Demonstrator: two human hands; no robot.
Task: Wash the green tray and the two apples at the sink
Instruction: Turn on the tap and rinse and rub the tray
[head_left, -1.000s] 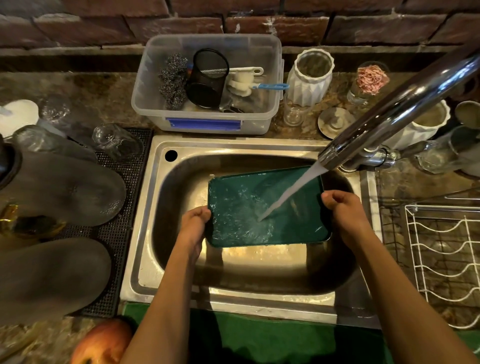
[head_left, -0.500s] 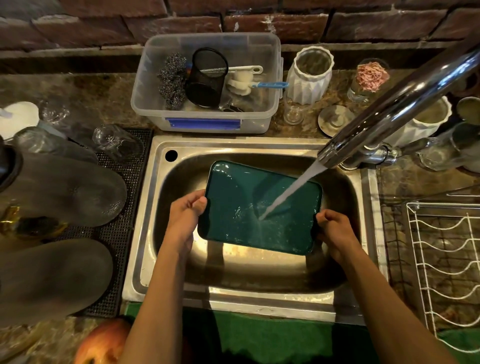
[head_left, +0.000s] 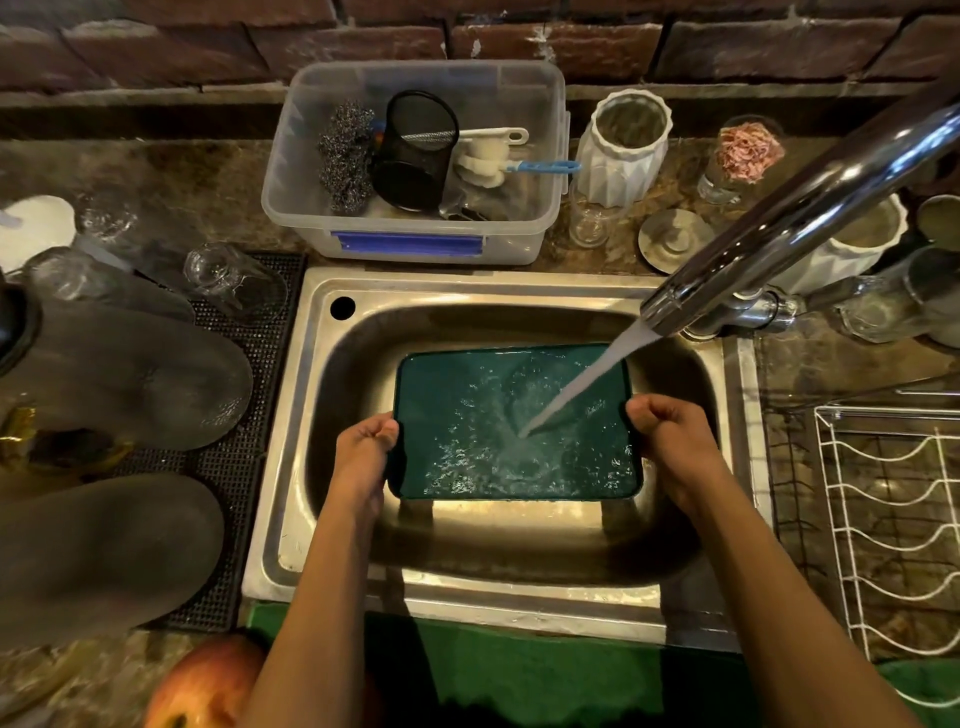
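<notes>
Two hands (head_left: 363, 452), steel sink (head_left: 291, 415), seemingly stone counter (head_left: 218, 182)

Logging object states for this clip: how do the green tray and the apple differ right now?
The green tray is gripped by the left hand and right hand under running water in the sink; the apple lies untouched on the counter. The tray is wet; the apple looks dry.

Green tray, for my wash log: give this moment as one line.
step: rinsing | green tray: under faucet stream | left hand, right hand: gripping ends | apple: waiting
</notes>
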